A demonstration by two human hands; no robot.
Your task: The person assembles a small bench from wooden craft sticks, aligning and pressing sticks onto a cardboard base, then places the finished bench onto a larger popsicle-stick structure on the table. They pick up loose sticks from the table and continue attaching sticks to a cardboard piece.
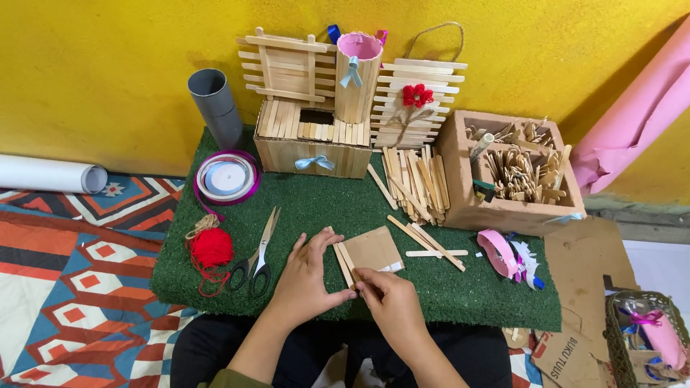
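A small square of brown cardboard (374, 249) lies on the green turf mat (323, 208) near its front edge. Two wooden craft sticks (343, 262) rest along the cardboard's left side. My left hand (305, 276) lies flat beside them, its thumb and fingertips touching the sticks. My right hand (388, 302) pinches the near end of the sticks and the cardboard's front corner.
Black-handled scissors (257, 259) and a red yarn ball (211, 248) lie left of my hands. Loose sticks (417, 183) are piled behind, a ribbon spool (226, 177) and grey tube (214, 106) back left, stick-built boxes (309, 136) at the rear, a cardboard box of sticks (514, 176) right.
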